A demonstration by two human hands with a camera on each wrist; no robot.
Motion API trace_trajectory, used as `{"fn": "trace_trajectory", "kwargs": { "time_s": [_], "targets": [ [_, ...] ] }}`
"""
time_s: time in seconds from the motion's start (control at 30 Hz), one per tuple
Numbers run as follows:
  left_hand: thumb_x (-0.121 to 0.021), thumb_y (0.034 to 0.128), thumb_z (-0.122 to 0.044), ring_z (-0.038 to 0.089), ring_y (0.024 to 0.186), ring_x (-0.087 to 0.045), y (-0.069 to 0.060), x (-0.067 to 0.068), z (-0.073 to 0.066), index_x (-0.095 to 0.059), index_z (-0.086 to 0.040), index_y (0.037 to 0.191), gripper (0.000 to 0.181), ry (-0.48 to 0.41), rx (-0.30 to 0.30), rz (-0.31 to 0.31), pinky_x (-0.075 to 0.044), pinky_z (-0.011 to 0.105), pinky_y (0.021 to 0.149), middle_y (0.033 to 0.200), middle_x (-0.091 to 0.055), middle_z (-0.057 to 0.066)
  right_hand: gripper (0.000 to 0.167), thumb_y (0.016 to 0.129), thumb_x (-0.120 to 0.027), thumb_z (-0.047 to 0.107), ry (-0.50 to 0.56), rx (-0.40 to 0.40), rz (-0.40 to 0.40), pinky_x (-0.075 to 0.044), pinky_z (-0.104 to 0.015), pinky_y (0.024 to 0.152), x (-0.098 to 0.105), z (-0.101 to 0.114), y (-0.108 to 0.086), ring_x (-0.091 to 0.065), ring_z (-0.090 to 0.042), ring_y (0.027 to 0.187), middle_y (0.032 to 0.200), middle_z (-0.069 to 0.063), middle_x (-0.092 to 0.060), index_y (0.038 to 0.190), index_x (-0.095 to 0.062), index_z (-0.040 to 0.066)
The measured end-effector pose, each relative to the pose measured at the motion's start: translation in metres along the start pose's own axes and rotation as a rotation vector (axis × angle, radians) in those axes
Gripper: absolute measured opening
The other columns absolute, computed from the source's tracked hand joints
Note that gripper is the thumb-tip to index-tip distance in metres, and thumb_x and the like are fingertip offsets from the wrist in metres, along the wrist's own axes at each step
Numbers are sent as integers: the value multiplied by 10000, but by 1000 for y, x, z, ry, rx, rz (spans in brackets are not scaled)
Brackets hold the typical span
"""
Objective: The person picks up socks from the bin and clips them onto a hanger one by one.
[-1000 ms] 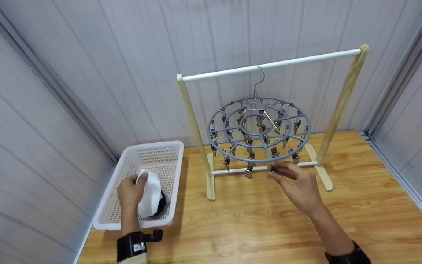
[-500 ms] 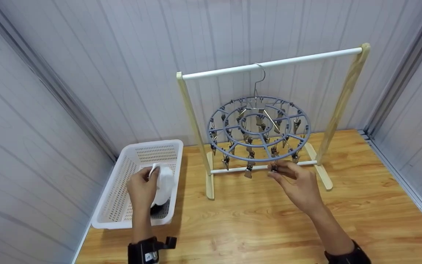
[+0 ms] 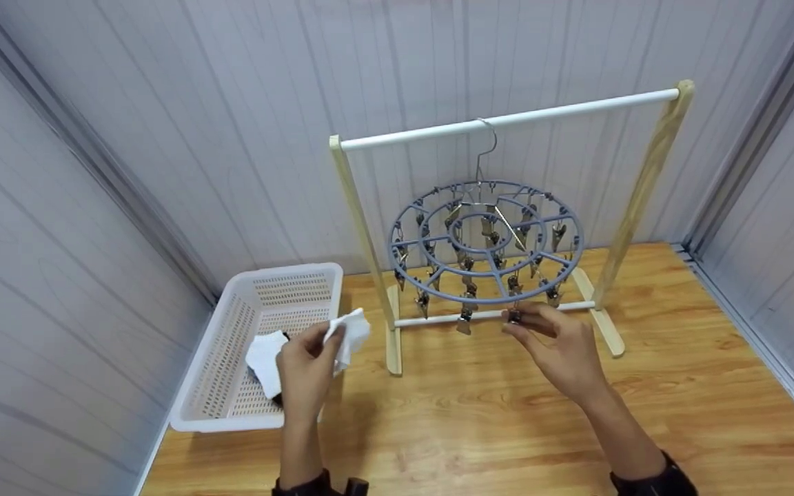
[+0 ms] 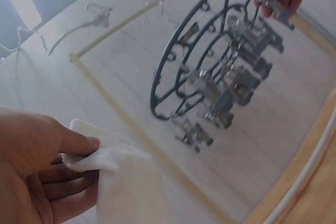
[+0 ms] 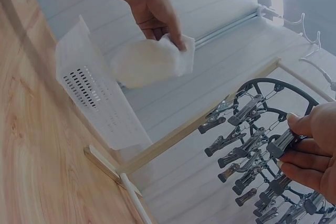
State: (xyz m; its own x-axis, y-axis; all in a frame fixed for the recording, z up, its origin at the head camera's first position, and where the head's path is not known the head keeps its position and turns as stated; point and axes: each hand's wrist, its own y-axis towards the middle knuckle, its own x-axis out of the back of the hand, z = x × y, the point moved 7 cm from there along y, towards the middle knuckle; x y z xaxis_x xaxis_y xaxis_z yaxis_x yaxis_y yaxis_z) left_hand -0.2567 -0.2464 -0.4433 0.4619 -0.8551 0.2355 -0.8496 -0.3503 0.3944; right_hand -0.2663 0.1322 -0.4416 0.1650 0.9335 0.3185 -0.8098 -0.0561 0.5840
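My left hand point(image 3: 306, 375) pinches a white cloth point(image 3: 352, 335) by its edge, just past the basket's right rim. In the left wrist view the cloth point(image 4: 131, 182) hangs from between thumb and fingers. My right hand point(image 3: 568, 351) pinches a metal clip point(image 3: 513, 317) at the front edge of a round grey clip hanger point(image 3: 486, 274). The right wrist view shows that clip point(image 5: 283, 142) between thumb and fingers. Many other clips dangle from the hanger's rings, which hang by a hook from a white bar point(image 3: 576, 111).
A white perforated basket point(image 3: 194, 386) stands at the left, with another white cloth point(image 3: 266, 358) and something dark inside. Wooden uprights point(image 3: 638, 196) with feet carry the bar, and a lower white rod point(image 3: 438, 320) joins them. Walls enclose the wooden table point(image 3: 480, 427).
My left hand has moved right and out of the basket with the white cloth, uncovering another white cloth inside. My right hand has stayed at the clip.
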Motion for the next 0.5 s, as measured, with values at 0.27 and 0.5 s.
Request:
{"fn": "trace_trajectory", "kwargs": {
  "time_s": [0.27,0.5],
  "targets": [
    [-795,936,-30,110,693,-689,-32,-41,-11,-793,40,967,76,-227,27,149,-571,216,636,873,-776,126,289,898,-829,59,8,6,3,-584,-226,889,-1,1,0,-778,-193,993,1093,-49,-799,1180,-769,84],
    [-779,940,-5,145,756,-731,-53,-80,-17,-785,48,976,64,-284,25,297,-603,247,689,900,-786,134,281,885,-836,40,15,27,-8,-592,-242,876,-1,4,1,-780,-187,977,1084,30,-795,1151,-778,111]
  ]
}}
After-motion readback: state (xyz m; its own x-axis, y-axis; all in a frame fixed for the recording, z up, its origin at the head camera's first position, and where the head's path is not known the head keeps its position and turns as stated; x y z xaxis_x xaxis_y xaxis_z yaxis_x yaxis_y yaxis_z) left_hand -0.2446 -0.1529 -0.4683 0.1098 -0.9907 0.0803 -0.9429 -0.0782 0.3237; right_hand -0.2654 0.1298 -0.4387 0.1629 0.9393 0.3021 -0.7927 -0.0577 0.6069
